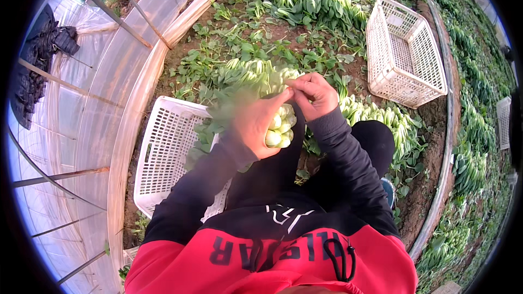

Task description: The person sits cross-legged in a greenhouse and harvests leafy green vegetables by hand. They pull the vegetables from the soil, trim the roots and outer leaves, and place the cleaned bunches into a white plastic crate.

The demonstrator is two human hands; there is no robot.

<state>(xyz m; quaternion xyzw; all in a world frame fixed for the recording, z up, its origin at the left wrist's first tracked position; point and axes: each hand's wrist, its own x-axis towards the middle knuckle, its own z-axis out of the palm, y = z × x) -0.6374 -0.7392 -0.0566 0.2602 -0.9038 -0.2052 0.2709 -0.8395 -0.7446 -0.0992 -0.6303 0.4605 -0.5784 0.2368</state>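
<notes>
My left hand point(257, 124) is wrapped around a bunch of leafy greens, whose pale cut stem ends point(281, 127) face towards me; the leaves trail off to the left and are partly blurred. Close beside its thumb, my right hand point(316, 94) has thumb and forefinger pinched together; whether something thin is between them I cannot tell. Just beyond both hands lies a row of cut greens point(249, 72) on the soil. To the left, a white plastic crate point(169, 147) stands partly under my left forearm.
A second white crate point(398, 73) stands at the upper right beside a long pipe point(446, 147). More cut greens point(314, 4) lie at the top and right of my knee point(374, 143). Plastic sheeting point(135, 90) on metal poles runs along the left.
</notes>
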